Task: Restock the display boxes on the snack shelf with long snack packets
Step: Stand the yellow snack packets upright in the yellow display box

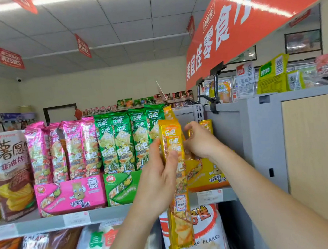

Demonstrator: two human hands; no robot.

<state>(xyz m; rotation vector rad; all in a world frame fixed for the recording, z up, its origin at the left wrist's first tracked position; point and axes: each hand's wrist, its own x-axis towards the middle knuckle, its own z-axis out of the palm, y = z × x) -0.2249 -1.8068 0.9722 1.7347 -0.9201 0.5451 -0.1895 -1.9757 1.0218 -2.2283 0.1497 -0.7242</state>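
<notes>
The right grip (pixel 199 141) was at the yellow box (pixel 204 178) on the shelf (pixel 39 224); whether it grasped anything, I could not tell. The left grip (pixel 157 176) grasped a yellow packet (pixel 176 182) upright just before that box. Best to part the standing packets (pixel 206 126), then slide it in bottom-first.

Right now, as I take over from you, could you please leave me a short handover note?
Left grip holds a long yellow snack packet upright before the shelf, its lower end below the shelf edge.
Right grip is at the yellow display box, fingers curled among its packets; whether it holds one I cannot tell.
Done: pink display box and green display box look full.
Left: slot the held packet into the yellow display box, which seems to have room.
</notes>
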